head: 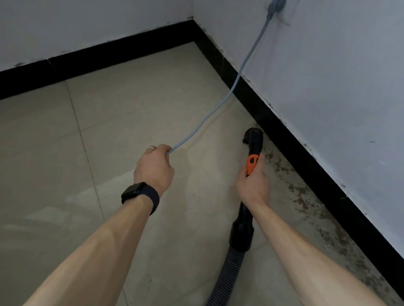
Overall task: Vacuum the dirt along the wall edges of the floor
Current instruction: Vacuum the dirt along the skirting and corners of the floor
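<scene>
My right hand grips the black vacuum wand with its orange switch. The black nozzle sits on the floor close to the black skirting of the right wall. Brown dirt lies scattered along that skirting, from the nozzle back toward me. My left hand holds a grey power cable lifted off the floor. The cable runs up to a plug in the right wall. The ribbed hose trails from the wand down to the bottom edge.
Beige floor tiles fill the left and middle. Two white walls meet in a corner at the top, both edged with black skirting. A black watch sits on my left wrist.
</scene>
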`<state>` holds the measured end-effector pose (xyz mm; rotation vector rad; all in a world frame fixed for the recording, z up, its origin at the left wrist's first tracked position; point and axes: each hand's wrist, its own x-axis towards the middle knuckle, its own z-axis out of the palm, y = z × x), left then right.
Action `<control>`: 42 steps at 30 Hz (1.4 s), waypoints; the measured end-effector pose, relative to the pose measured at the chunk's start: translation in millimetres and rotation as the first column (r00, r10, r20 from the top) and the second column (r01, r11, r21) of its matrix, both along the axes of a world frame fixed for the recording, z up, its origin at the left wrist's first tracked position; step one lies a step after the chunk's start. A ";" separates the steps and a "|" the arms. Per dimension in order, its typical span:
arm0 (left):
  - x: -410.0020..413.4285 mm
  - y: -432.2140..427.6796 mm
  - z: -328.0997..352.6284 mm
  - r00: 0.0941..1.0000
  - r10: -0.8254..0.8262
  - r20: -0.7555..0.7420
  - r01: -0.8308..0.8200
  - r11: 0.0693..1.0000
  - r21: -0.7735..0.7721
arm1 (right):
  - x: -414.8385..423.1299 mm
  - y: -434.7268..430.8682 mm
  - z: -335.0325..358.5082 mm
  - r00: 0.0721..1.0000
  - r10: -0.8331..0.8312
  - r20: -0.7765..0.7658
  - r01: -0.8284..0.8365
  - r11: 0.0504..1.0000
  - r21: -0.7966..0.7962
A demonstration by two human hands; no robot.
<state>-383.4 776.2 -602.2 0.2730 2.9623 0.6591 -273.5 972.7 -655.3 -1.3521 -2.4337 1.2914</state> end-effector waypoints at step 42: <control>29.3 -12.1 -17.4 0.824 -0.140 0.549 0.275 0.946 -0.171 | 2.4 24.7 16.0 0.996 -0.066 0.063 0.067 0.998 -0.011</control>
